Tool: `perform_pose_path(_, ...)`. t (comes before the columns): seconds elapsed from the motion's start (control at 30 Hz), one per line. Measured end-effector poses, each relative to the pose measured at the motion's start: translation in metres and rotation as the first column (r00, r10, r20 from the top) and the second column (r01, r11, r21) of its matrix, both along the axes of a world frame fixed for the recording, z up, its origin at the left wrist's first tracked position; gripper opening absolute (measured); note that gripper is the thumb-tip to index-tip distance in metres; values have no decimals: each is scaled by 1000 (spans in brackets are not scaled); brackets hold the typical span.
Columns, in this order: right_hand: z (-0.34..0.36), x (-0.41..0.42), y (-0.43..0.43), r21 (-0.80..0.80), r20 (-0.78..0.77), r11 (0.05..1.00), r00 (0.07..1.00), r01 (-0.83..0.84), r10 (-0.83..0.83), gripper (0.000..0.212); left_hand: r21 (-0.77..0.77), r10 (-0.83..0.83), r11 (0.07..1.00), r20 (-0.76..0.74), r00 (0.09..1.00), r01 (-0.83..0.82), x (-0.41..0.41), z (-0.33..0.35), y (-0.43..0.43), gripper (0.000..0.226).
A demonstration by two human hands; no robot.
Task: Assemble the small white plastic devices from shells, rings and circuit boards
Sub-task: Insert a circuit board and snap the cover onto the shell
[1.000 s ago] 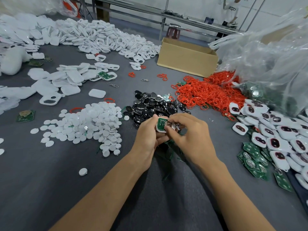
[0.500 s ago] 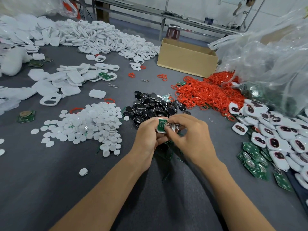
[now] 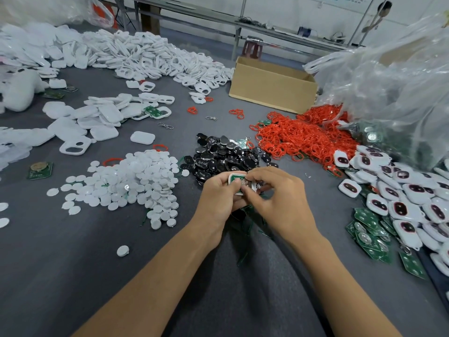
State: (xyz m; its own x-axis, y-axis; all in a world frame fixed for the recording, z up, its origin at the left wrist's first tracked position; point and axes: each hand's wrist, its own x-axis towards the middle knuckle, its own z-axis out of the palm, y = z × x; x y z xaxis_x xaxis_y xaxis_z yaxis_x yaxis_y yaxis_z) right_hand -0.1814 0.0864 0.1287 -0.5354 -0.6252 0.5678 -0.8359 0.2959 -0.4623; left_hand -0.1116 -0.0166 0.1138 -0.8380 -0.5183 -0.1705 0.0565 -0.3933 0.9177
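Note:
Both hands meet over the grey table's middle. My left hand (image 3: 218,198) grips a small white shell with a green circuit board (image 3: 235,179) seated in it. My right hand (image 3: 279,200) pinches the same device from the right, fingertips curled onto the board's metal part. Around them lie the parts: a heap of red rings (image 3: 303,137), black oval pieces (image 3: 218,159), white round caps (image 3: 136,181), loose green circuit boards (image 3: 369,229) and white shells (image 3: 102,117). Part-built white devices with dark windows (image 3: 401,190) are piled at the right.
A large mound of white shell frames (image 3: 145,57) fills the far left. An open cardboard box (image 3: 272,86) stands at the back, and a clear plastic bag (image 3: 388,88) bulges at the right. One circuit board with a coin cell (image 3: 38,170) lies alone at the left.
My hands stay in place on the device. The right fingers have shifted slightly over the board; nothing was picked up or put down.

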Motion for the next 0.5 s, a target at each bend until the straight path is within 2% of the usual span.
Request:
perform_pose_path(0.37,-1,1,0,-5,11,1000,1000,7,-7,17,17,37,999,-23,999,-37,0,0,2,27)
perform_pose_path(0.5,2,0,-1,-17,103,1000,995,4,-2,19,86,80,993,0,997,-79,-3,1,2,24)
